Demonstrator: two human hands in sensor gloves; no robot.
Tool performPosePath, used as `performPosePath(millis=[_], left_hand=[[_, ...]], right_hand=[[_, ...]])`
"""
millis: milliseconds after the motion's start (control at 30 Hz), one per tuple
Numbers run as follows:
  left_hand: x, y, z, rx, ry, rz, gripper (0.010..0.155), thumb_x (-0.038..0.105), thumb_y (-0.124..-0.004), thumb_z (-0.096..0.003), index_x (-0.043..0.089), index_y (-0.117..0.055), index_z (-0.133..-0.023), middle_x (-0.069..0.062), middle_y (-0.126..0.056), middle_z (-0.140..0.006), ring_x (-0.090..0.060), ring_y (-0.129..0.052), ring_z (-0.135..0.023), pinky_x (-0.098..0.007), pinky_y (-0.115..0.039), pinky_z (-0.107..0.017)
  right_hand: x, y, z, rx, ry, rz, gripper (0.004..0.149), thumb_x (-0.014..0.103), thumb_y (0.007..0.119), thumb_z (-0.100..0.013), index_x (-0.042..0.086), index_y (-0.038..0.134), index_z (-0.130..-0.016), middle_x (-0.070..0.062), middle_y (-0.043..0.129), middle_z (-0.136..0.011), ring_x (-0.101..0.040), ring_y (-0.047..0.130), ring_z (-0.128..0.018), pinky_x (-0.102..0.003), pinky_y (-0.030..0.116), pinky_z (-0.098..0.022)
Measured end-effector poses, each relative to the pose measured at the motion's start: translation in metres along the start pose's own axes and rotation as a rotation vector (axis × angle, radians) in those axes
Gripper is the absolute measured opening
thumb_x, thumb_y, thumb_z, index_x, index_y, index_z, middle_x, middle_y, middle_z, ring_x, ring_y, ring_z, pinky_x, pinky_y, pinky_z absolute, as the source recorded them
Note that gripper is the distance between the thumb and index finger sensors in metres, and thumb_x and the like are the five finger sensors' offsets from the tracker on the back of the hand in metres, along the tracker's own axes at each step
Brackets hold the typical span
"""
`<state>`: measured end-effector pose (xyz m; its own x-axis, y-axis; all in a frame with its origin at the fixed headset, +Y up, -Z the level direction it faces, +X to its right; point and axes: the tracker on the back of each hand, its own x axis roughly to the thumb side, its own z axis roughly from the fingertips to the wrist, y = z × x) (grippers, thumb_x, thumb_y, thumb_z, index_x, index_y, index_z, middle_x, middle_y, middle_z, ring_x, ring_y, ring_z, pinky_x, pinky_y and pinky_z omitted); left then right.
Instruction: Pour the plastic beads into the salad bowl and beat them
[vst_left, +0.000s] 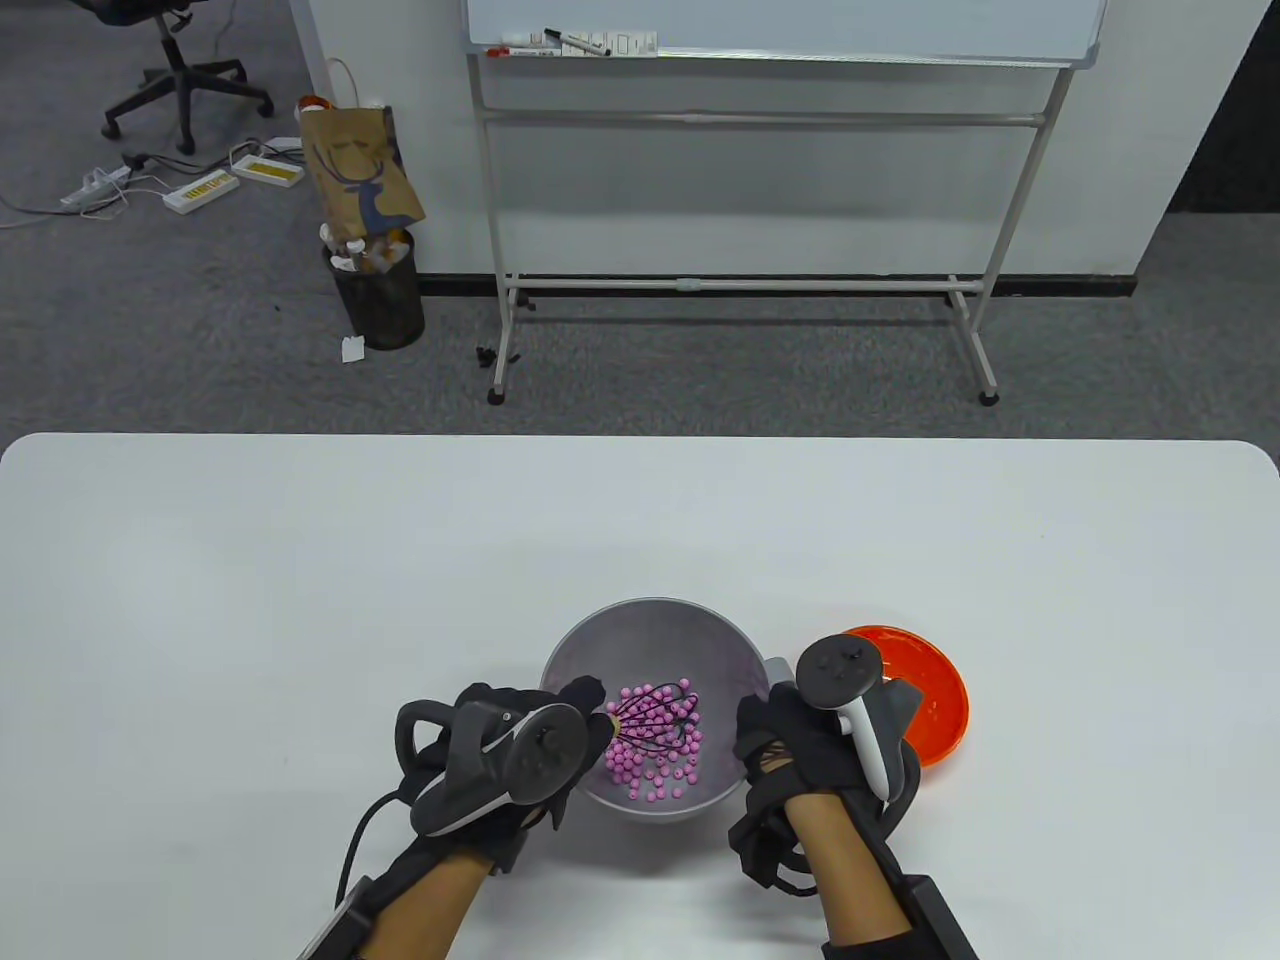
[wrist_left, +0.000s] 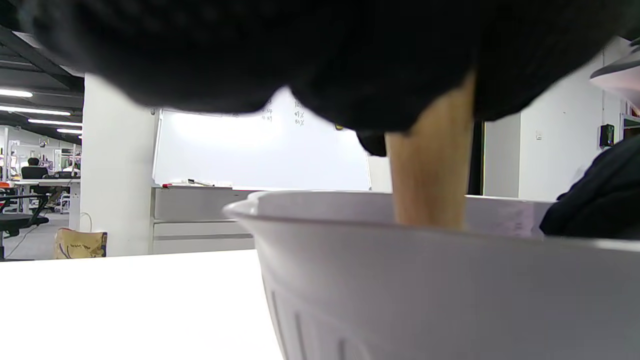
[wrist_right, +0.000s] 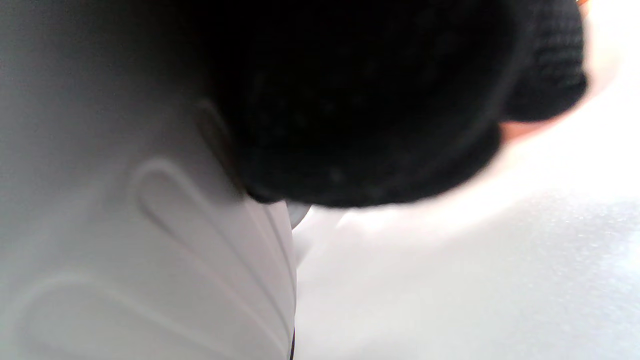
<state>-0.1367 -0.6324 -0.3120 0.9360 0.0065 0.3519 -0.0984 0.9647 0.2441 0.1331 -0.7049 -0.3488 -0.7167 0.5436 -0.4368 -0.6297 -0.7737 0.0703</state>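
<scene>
Beads (vst_left: 655, 760), pink plastic, lie heaped on the floor of the grey salad bowl (vst_left: 650, 625), toward its near side, so pouring looks done and beating is the step in hand. Whisk (vst_left: 655, 722), black wire w/ a pale wooden handle, sits w/ its loops down among the beads; handle leans out over the bowl's left rim, an angle that lets the wires sweep the heap. Left hand (vst_left: 500, 760) grasps that handle, fingers curled round it (in the left wrist view the handle drops from the glove behind the bowl's rim). Right hand (vst_left: 800, 750) is at the bowl's right rim, fingers curled over the edge and gripping it, prob. to keep the light bowl from sliding or spinning while stirred; right wrist view shows the glove pressed to the ribbed outer wall. Orange dish (vst_left: 925, 700), empty, sits just right of the bowl, partly under the right hand's tracker — likely the beads' source, parked within reach. All rest on the white table (vst_left: 300, 600).
</scene>
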Motion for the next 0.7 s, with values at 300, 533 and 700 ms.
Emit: performPosePath(millis=[300,533,700], left_hand=[[0.0,0.021,0.002,-0.063,0.01,-0.091,0.041,0.058,-0.089,-0.041,0.032,-0.098,-0.072,0.011,-0.103,-0.015,-0.011,-0.099,-0.01,-0.037,-0.09,-0.029],[0.002,0.033,0.004,-0.202,-0.058,0.053,0.042,0.057,-0.089,-0.0424,0.029,-0.099,-0.073,0.011,-0.103,-0.015,-0.01,-0.099,-0.01,-0.036,-0.091,-0.029],[0.001,0.019,0.001,-0.177,-0.08,0.164,0.043,0.057,-0.086,-0.0439,0.029,-0.098,-0.074,0.011,-0.103,-0.016,-0.01,-0.099,-0.01,-0.036,-0.091,-0.029]], right_hand=[[0.0,0.0,0.0,0.0,0.0,0.001,0.055,0.047,0.077,-0.048,0.004,0.084,-0.082,-0.007,0.104,-0.039,-0.013,0.104,-0.003,-0.036,0.088,-0.02],[0.0,0.0,0.0,0.001,0.001,0.0,0.055,0.047,0.077,-0.048,0.004,0.084,-0.082,-0.007,0.104,-0.039,-0.013,0.104,-0.003,-0.036,0.088,-0.02],[0.0,0.0,0.0,-0.002,0.002,0.0,0.055,0.047,0.077,-0.048,0.004,0.084,-0.082,-0.007,0.104,-0.039,-0.013,0.104,-0.003,-0.036,0.088,-0.02]])
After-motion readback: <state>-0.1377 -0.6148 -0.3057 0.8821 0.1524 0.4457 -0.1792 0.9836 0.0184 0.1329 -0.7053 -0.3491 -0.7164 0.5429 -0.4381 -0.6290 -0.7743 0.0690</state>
